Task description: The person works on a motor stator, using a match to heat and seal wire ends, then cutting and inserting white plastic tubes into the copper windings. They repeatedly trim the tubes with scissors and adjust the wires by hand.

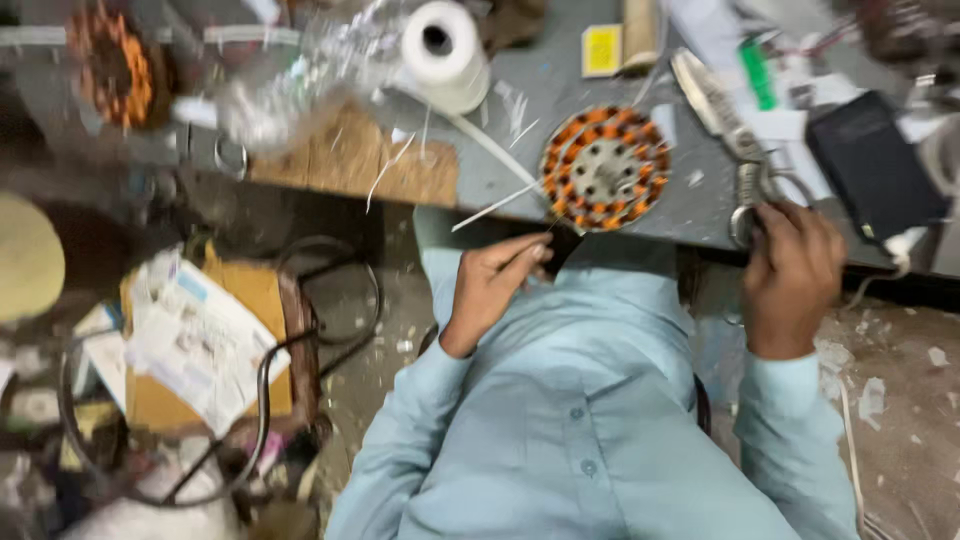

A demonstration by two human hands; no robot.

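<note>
A round motor stator (605, 168) with orange-copper windings lies at the near edge of the grey table (530, 110). My left hand (492, 285) has its fingertips pinched together just below the stator's near-left rim; blur hides whether anything thin is between them. A white strip (495, 207) runs from the stator towards the left, above that hand. My right hand (792, 275) is closed around the ring handles of metal scissors (735, 150), whose blades point away across the table. Light blue sleeves cover both arms.
A white spool (445, 52), a yellow pad (601, 49), a green pen (757, 72) and a black box (872, 165) lie on the table. A second stator (112, 68) sits far left. A wooden board (350, 160), a cardboard box with papers (205, 345) and cables (330, 300) are lower left.
</note>
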